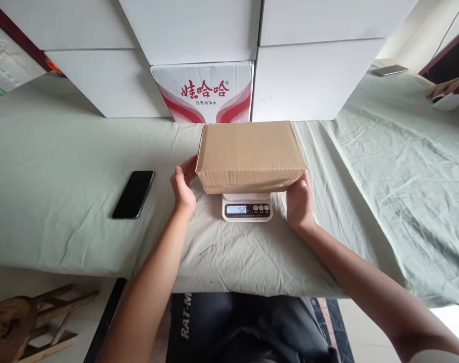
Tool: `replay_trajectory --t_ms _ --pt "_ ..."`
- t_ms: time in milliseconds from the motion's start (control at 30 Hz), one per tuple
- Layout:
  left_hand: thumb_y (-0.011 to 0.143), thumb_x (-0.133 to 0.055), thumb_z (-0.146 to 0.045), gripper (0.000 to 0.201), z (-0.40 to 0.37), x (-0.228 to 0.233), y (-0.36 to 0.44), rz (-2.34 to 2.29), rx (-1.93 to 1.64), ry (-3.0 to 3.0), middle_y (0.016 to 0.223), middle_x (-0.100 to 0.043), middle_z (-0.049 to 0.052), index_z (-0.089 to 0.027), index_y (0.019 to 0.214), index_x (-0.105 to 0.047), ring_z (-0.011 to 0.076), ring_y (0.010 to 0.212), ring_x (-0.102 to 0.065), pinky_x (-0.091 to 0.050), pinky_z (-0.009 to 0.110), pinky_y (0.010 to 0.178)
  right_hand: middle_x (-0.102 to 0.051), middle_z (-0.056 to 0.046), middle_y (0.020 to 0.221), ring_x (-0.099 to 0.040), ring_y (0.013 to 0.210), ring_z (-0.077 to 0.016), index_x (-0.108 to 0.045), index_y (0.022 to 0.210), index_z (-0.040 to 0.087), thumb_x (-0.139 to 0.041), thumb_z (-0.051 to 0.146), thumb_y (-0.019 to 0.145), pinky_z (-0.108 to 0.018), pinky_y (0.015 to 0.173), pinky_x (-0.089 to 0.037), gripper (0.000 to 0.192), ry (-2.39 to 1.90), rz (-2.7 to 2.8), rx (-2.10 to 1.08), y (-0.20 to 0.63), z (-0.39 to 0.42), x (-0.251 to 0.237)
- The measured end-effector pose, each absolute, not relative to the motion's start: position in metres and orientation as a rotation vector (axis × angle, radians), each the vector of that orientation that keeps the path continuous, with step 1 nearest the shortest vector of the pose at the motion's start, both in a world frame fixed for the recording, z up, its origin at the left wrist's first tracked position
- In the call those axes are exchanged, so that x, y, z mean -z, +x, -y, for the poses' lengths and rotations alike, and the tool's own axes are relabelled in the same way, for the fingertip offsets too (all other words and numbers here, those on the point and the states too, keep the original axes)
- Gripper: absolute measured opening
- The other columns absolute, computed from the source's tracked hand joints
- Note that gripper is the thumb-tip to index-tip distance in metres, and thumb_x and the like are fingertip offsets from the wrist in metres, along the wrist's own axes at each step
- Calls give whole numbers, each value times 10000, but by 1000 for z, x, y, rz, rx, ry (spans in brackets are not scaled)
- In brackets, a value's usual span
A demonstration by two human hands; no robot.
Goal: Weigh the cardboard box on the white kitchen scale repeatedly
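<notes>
A plain cardboard box (250, 156) sits on a small white kitchen scale (246, 206) at the near edge of a cloth-covered table (63, 191), steadied at both ends by the person seated there. The left hand (183, 184) cups the box's left end, thumb at the front and fingers curled behind; the right hand (299, 201) presses flat against the right lower corner, its fingers hidden under or behind the cardboard. Neither hand is closed tight; both bracket the box lightly. The box is far wider than the scale's platform and overhangs it on every side, so it could tip off if either hand lets go unevenly, and any pressure from the hands would likely skew the lit reading. The front edge also nearly shades the display. A dark phone (133, 194) lies well to the left, white cartons (199, 55) are stacked behind, and another person's hand (451, 88) works at the table's far right.
</notes>
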State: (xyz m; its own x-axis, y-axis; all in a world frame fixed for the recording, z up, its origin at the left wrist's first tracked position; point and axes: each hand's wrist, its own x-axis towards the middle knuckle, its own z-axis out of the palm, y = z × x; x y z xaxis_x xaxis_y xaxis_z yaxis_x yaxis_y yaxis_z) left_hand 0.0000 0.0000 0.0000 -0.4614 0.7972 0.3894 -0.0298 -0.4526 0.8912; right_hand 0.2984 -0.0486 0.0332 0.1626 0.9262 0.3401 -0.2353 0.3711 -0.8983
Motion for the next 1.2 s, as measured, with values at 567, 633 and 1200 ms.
replay_trajectory --t_ms 567,633,1200 --pt "941 -521 -903 791 15 -12 7 -1134 -2003 1207 1036 -888 130 -220 1062 -902 325 1097 -859 -690 421 951 -731 -42 1491 -566 1570 -331 -711 1321 353 -543 672 1003 -541 1367 -445 481 -806 1133 -936 298 49 -31" --pt "931 -535 -904 789 17 -12 8 -1138 -1999 1216 977 -879 124 -215 1023 -906 333 1096 -855 -686 439 977 -739 -33 1476 -569 1572 -323 -727 1270 356 -555 655 1003 -526 1378 -440 436 -805 1135 -936 298 51 -30" --pt "887 -498 -974 834 35 -65 36 -819 -1748 1238 1427 -770 150 -282 1235 -807 380 1651 -493 -533 542 1286 -673 -12 1605 -407 1716 -318 -661 1435 393 -581 832 950 -587 1422 -406 659 -699 1339 -1086 301 41 -73"
